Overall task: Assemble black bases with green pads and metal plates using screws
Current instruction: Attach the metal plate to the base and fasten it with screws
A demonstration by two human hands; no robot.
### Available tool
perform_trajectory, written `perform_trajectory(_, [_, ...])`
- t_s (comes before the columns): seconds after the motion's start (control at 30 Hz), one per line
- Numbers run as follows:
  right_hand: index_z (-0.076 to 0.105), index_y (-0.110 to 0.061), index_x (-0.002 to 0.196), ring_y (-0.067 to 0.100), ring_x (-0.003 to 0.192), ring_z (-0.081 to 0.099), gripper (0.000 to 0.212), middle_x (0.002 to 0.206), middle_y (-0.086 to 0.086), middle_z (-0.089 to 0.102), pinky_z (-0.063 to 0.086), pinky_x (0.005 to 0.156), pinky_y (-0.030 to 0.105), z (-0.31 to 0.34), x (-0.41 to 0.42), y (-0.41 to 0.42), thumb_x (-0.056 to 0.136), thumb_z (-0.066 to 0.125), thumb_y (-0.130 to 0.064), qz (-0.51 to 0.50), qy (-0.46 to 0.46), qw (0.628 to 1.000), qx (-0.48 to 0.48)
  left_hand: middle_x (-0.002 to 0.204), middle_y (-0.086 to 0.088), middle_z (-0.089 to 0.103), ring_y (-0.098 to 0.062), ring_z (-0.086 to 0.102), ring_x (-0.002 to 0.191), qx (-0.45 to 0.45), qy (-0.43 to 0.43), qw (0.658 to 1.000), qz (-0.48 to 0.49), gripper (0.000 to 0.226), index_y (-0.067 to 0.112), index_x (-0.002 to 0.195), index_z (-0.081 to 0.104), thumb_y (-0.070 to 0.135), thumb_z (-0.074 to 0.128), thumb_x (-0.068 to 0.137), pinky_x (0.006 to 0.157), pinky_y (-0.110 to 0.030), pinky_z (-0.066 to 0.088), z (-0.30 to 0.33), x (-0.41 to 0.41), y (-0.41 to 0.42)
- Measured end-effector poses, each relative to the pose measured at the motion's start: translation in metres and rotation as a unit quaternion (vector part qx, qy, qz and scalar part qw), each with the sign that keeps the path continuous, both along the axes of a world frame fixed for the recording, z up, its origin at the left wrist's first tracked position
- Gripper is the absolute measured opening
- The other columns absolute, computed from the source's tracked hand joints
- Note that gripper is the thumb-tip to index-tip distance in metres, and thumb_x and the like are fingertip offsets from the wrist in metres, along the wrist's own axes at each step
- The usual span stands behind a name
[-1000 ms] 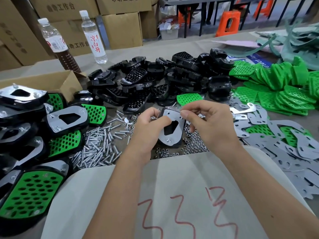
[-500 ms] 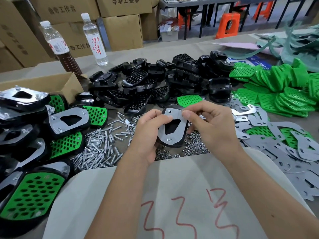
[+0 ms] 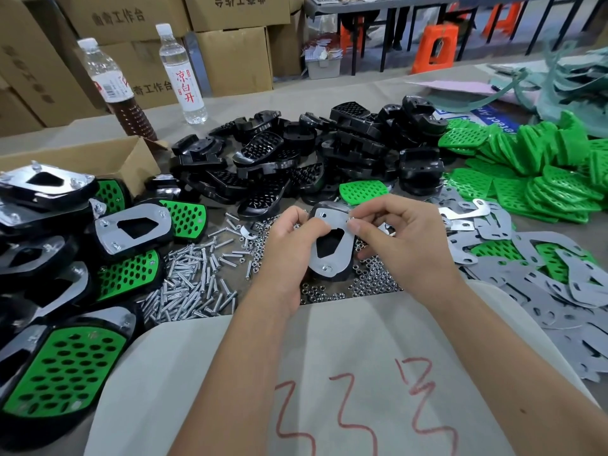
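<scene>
**One head-worn view, looking forward and down**

A single wide-angle camera sits at the person's head, tilted down over both forearms toward the table [image 3: 296,103]. The hands appear close at centre frame; cardboard boxes [image 3: 230,57] and an orange stool [image 3: 437,47] lie far behind. No second view exists.

bottles [image 3: 177,70]: 2 counted | orange stools [image 3: 437,47]: 2 seen | hands [image 3: 289,245]: 2 | held assembly [image 3: 330,245]: 1 | loose screws [image 3: 194,284], nuts [image 3: 371,284], black bases [image 3: 329,153], green pads [image 3: 543,179], metal plates [image 3: 575,291]: piles, uncountable
</scene>
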State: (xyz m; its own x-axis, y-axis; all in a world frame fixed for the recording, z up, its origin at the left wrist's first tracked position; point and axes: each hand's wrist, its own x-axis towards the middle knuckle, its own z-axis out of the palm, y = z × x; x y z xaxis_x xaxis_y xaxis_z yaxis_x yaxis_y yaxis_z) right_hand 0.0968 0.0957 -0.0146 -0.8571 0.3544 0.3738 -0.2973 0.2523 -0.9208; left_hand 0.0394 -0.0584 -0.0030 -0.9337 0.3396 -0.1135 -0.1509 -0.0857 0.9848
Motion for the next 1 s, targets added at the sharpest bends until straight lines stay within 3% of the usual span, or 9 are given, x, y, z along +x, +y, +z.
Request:
perform_trajectory(0.17, [0.076,-0.01,0.089,0.013,0.073,0.06,0.012,0.072,0.002,0.06,0.06,0.055,0.034,0.0005,-0.001,0.0028,0.088,0.078,0.001,0.034,-0.008,0.999,-0.026,0.068,-0.001,0.058,-0.021,0.054,0.061,0.012,0.005,1.0,-0.007,0.023,0.023,0.065,0.045,0.023,0.067,0.072,0.051,-0.028,0.04,0.0005,0.0011,0.0002])
perform_trajectory(0.33, [0.077,-0.018,0.09,0.023,0.076,0.058,0.014,0.083,0.033,0.051,0.059,0.058,0.034,-0.0008,-0.0021,0.0048,0.09,0.075,-0.003,0.088,-0.003,0.994,-0.062,0.069,-0.002,0.056,-0.021,0.052,0.063,0.027,0.021,0.999,-0.002,0.025,0.023,0.064,0.046,0.02,0.067,0.076,0.054,-0.03,0.04,-0.0025,-0.0005,-0.001])
perform_trajectory(0.57, [0.076,-0.019,0.09,0.019,0.073,0.06,0.015,0.082,0.03,0.052,0.059,0.057,0.034,-0.0012,-0.0024,0.0039,0.09,0.077,-0.005,0.073,-0.019,0.995,-0.059,0.067,0.001,0.053,-0.018,0.05,0.063,0.029,0.057,0.998,0.018,0.023,0.023,0.065,0.046,0.02,0.067,0.074,0.054,-0.028,0.04,-0.0055,0.0008,0.002])
perform_trajectory(0.7, [0.082,-0.021,0.095,0.015,0.064,0.058,0.02,0.074,0.013,0.053,0.058,0.055,0.031,0.0007,-0.0013,0.0019,0.091,0.076,-0.002,0.074,-0.022,0.995,-0.063,0.072,-0.003,0.055,-0.019,0.052,0.066,0.035,0.059,0.997,0.017,0.02,0.019,0.073,0.047,0.02,0.067,0.074,0.054,-0.027,0.042,-0.0064,0.0009,0.0023])
perform_trajectory(0.83, [0.081,-0.016,0.084,0.016,0.059,0.06,0.015,0.07,0.014,0.063,0.058,0.053,0.029,0.0019,-0.0026,0.0005,0.085,0.082,-0.001,0.052,-0.035,0.993,-0.1,0.078,-0.011,0.053,-0.022,0.051,0.073,0.045,0.056,0.997,0.017,0.02,0.018,0.076,0.048,0.019,0.068,0.074,0.056,-0.031,0.04,-0.0066,0.0016,0.0034])
perform_trajectory(1.0, [0.077,-0.011,0.081,0.018,0.055,0.06,0.012,0.065,0.011,0.06,0.058,0.052,0.033,0.0005,-0.0029,0.0023,0.082,0.085,-0.002,0.053,-0.032,0.992,-0.108,0.08,-0.012,0.054,-0.022,0.053,0.073,0.043,0.055,0.997,0.015,0.02,0.014,0.082,0.051,0.02,0.068,0.074,0.057,-0.033,0.041,-0.0073,0.0021,0.0045])
